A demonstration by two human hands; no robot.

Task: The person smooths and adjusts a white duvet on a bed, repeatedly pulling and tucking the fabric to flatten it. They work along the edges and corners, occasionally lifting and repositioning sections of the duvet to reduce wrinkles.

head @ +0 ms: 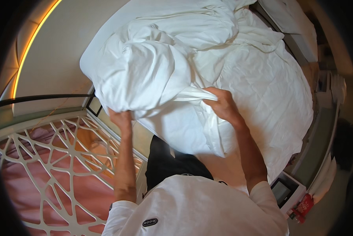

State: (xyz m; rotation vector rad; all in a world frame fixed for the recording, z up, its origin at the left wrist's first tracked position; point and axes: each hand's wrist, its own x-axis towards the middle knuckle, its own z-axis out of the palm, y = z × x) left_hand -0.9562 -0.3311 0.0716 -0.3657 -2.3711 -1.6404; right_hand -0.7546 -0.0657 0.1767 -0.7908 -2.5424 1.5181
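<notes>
A white duvet cover (152, 73) lies bunched and puffed up on the bed in front of me. My left hand (121, 118) grips its near left edge, the fingertips hidden in the cloth. With my right hand (222, 103) I hold a gathered fold of white fabric, pulled taut toward the middle; a loose strip hangs below that fist. Under and to the right of it spreads a quilted white duvet (262, 85), rumpled, reaching the bed's right side. Where cover and duvet meet is hard to tell among the folds.
At the left stands a white lattice screen (71, 152) with pink fabric (85, 188) behind it. A dark rail (46, 96) runs to the bed's corner. On the right are a low white box-like unit (288, 188) and a red packet (304, 205).
</notes>
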